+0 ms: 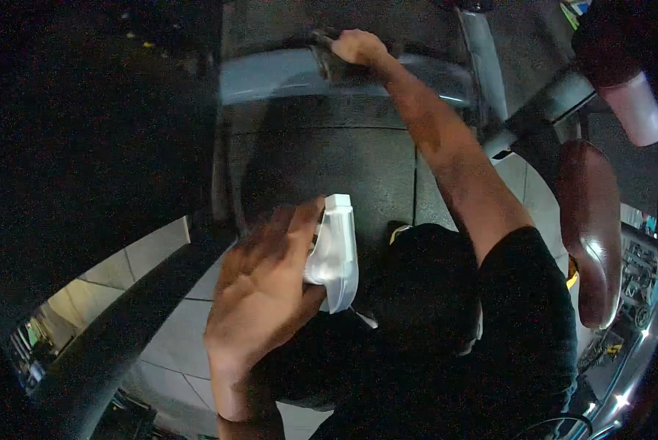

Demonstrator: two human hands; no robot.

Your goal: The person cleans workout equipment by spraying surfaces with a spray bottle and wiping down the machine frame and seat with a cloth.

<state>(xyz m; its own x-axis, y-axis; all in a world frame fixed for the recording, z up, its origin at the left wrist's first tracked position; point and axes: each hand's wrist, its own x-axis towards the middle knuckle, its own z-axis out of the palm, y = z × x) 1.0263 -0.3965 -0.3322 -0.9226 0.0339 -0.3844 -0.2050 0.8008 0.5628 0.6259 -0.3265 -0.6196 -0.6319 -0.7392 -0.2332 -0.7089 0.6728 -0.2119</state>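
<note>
My left hand (263,286) is wrapped round a white spray bottle (338,253), seen from above with its nozzle pointing away from me. The bottle's lower part is hidden. My right arm stretches far forward, and my right hand (360,48) is closed on a dark cloth (333,64), blurred by motion. That cloth lies against a curved grey bar (270,73) that runs across the far side, low above the dark floor.
A brown padded cushion (591,235) stands upright at the right, with another pad (633,110) above it. A grey metal post (483,66) rises beyond my right forearm. Dark frame beams (145,315) slope along the left. Dark floor tiles (322,161) lie between my arms.
</note>
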